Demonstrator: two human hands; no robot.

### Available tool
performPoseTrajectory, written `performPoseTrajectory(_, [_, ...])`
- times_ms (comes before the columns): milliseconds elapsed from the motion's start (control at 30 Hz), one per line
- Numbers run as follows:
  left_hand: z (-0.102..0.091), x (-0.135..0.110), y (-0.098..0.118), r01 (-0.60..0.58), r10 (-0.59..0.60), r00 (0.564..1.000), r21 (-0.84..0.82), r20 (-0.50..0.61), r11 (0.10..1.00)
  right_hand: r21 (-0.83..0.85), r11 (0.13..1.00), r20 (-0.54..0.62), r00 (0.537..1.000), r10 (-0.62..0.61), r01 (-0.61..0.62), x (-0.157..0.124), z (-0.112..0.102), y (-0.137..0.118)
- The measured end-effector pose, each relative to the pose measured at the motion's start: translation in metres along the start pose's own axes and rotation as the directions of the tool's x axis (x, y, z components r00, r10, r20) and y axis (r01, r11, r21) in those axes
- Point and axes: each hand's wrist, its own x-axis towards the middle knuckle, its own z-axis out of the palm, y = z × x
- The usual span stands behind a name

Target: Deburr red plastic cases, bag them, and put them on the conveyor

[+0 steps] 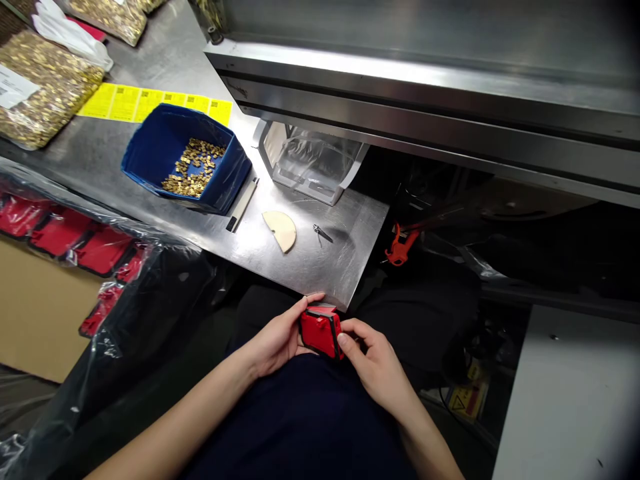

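Observation:
A red plastic part with a black rim (318, 333) is held over my lap, just off the near corner of the metal table. My left hand (283, 337) cradles it from the left, fingers behind its back and top edge. On the other side my right hand (367, 353) pinches its right edge between thumb and forefinger. Beyond the part, on the table, lie a pale half-round piece (281, 231) and small metal nail clippers (323, 233). A blue bin (175, 150) holds many small brass-coloured pieces (195, 167).
A clear tray (315, 163) sits under the metal machine frame (400, 87). Beside the blue bin lies a slim white-and-black tool (243, 205). Yellow labels (125, 102) and bags of brass pieces (45, 87) are farther left. Red parts (63, 230) lie in a plastic-lined box.

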Motion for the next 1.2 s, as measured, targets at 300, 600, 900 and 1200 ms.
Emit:
performPoseTrajectory(300, [-0.003,0.003,0.000,-0.020,0.018,1.000,0.361,0.009,0.932,0.411,0.909,0.086,0.995,0.041,-0.073,0.006,0.008,-0.012])
performPoseTrajectory(600, [0.006,-0.013,-0.002,-0.616,0.503,0.767,0.675,0.398,0.405,0.611,0.784,0.036,0.994,0.107,-0.107,0.008,0.001,-0.015])
performPoseTrajectory(900, [0.015,-0.016,-0.012,-0.608,0.483,0.786,0.617,0.385,0.499,0.642,0.751,0.050,0.986,0.161,-0.155,0.009,0.009,-0.017])
performPoseTrajectory(1200, [0.020,-0.012,-0.013,-0.515,0.404,0.854,0.418,0.329,0.748,0.560,0.815,0.042,0.988,0.151,-0.149,0.008,0.013,-0.018])
